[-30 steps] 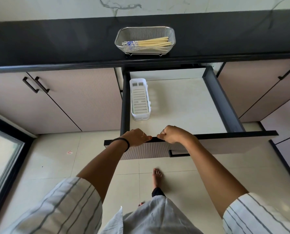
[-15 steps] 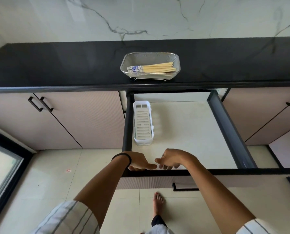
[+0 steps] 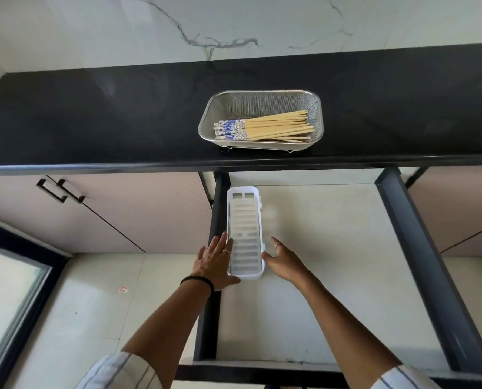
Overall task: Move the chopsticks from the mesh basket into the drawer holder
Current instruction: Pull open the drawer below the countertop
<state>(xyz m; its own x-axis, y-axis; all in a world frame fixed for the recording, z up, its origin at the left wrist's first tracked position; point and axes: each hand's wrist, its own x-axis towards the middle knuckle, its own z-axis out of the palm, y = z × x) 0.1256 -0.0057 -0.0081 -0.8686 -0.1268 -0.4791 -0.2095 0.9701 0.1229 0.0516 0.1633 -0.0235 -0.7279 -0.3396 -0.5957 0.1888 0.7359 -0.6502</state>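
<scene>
Both hands have left the drawer's front edge, where they sat a second ago, and reached into the open drawer point(image 3: 332, 276). Left hand point(image 3: 214, 262) now lies flat and open against the left side of the white holder point(image 3: 245, 234), fingers spread, thumb near the holder's near corner. Right hand point(image 3: 283, 261) is open too, fingers loosely curved, just beside the holder's right wall at its near end; whether it touches the plastic cannot be told. Neither hand grips anything.

Reading: drawer is pulled fully out, so the opening step looks done. The two hands bracket the holder from either side, which suggests it is about to be steadied, shifted or lifted before any loading. Holder is empty, slotted base visible, lying lengthwise along the drawer's left rail, centre of frame.

Chopsticks point(image 3: 265, 127) not yet moved. They lie as a bundle in the mesh basket point(image 3: 315, 108), patterned blue ends to the left, pale tips to the right. Basket stands on the black desk point(image 3: 93, 116), upper centre-right of frame, directly above the drawer's back edge. Chopsticks are well apart from both hands, higher in the frame and past the desk's front lip; no transfer started
</scene>
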